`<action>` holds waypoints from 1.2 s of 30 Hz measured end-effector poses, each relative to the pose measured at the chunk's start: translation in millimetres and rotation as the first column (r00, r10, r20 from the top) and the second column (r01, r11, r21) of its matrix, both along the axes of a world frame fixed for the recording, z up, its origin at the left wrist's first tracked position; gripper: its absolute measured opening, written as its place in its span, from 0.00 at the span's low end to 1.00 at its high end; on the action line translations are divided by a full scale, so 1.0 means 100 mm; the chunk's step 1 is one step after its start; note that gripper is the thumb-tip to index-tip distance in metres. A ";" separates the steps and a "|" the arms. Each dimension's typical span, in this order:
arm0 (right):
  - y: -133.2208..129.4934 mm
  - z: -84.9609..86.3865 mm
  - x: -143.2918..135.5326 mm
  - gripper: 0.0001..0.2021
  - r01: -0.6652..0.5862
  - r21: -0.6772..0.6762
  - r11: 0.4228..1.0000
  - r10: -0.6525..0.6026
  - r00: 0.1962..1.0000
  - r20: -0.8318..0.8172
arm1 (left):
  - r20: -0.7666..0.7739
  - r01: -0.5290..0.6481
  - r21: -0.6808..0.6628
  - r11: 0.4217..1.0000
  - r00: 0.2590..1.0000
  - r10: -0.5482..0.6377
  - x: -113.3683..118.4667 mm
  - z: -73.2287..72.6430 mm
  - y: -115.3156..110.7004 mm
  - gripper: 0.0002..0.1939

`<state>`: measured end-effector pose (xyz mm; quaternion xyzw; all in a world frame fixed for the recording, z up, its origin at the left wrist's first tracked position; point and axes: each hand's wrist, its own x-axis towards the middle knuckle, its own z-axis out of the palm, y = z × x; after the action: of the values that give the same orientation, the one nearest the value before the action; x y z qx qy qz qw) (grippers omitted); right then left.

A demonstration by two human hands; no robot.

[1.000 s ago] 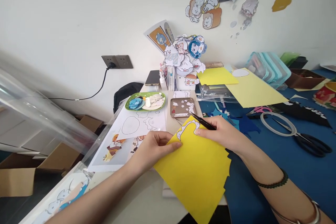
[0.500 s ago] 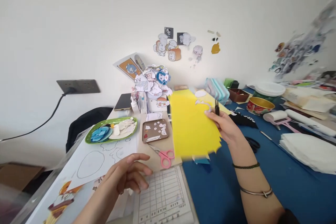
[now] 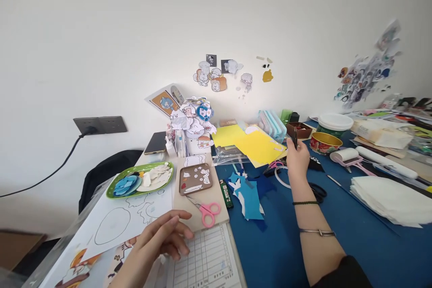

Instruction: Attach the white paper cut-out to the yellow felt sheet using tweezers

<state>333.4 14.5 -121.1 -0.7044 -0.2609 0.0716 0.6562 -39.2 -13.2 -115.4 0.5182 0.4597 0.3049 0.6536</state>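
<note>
The right hand (image 3: pixel 297 158) gripped a slim black tool (image 3: pixel 295 137), its long axis upright. Just left, the yellow sheet (image 3: pixel 261 147) lay slanting from rear left to front right. The left hand (image 3: pixel 165 236) hung relaxed, fingers loosely curled. The green tray (image 3: pixel 113 190) held blue and white pieces; the brown tray (image 3: pixel 201 190), mostly white cut-outs.

On a board (image 3: pixel 224 217), I see a tray (image 3: pixel 206 185) holding cutouts (image 3: pixel 204 171), with scissors (image 3: pixel 209 214) just in front. Left of the tray, a plate (image 3: pixel 111 184) holds cut pieces (image 3: pixel 157 176). Before the scissors, nearer my remote camera, lies a form (image 3: pixel 205 256). Behind and right of the tray lie sheets of paper (image 3: pixel 261 146); a tin (image 3: pixel 326 143) stands farther right.
</note>
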 end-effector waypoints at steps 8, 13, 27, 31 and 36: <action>-0.17 0.12 -0.53 0.18 -0.292 -0.100 0.951 0.308 0.892 0.330 | -0.037 0.023 0.068 0.997 0.999 -0.020 -0.06 -0.07 0.04 0.25; -0.19 0.11 -0.86 0.15 -0.705 -0.529 0.471 0.879 0.427 0.213 | -0.056 0.070 0.116 0.991 0.996 -0.064 -0.10 -0.10 0.08 0.23; -0.37 -0.02 -0.19 0.06 -0.068 -0.890 0.450 0.603 0.759 0.247 | -0.107 0.149 0.141 0.979 0.985 -0.135 -0.09 -0.13 0.06 0.18; -0.36 -0.04 -0.22 0.06 0.023 -0.879 0.477 0.555 0.768 0.321 | -0.103 0.142 0.163 0.976 0.987 -0.126 -0.09 -0.11 0.07 0.18; -0.39 0.05 -0.39 0.13 0.101 -0.806 0.583 0.522 0.714 0.467 | -0.099 0.131 0.207 0.970 0.989 -0.112 -0.11 -0.11 0.08 0.16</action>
<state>294.0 -25.0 -116.2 -0.8536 -0.5058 0.0070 0.1247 -49.8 -5.5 -126.0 0.6248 0.4196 0.2891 0.5916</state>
